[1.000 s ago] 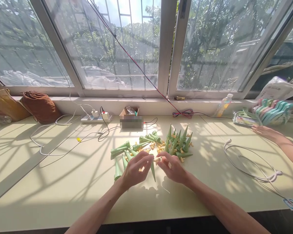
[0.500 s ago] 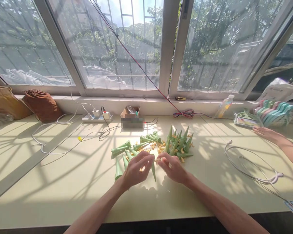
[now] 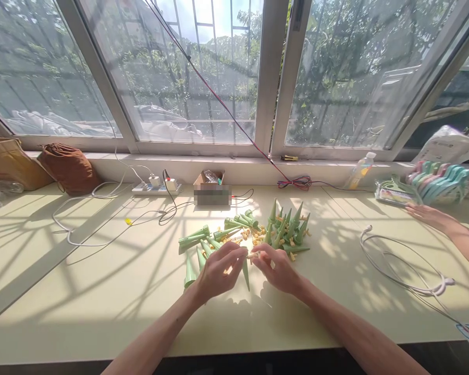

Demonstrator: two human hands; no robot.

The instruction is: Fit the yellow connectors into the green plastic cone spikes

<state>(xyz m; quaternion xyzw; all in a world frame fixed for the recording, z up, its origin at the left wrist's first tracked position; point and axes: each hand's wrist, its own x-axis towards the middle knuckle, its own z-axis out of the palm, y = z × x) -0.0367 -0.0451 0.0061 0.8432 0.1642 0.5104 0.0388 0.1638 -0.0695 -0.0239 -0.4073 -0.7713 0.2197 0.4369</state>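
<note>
My left hand (image 3: pixel 220 269) pinches the wide end of a green plastic spike (image 3: pixel 246 276), whose tip points down toward the table. Facing it, my right hand (image 3: pixel 278 269) has a small yellow plastic fitting (image 3: pixel 252 255) between thumb and fingertips, right at the spike's top; fingers hide where the two meet. Left of my hands lie several loose green spikes (image 3: pixel 189 271). Behind my right hand, a cluster of green spikes (image 3: pixel 293 226) with yellow pieces in or beside them stands mostly upright. Loose yellow fittings (image 3: pixel 245 234) are scattered between the groups.
Another person's hand (image 3: pixel 430 214) rests at the right near wrapped pastel items (image 3: pixel 440 182). A coiled white cable (image 3: pixel 398 278) lies nearer. Along the back are a bottle (image 3: pixel 361 171), a small box (image 3: pixel 212 194), a power strip (image 3: pixel 156 188) and a brown bag (image 3: pixel 68 169).
</note>
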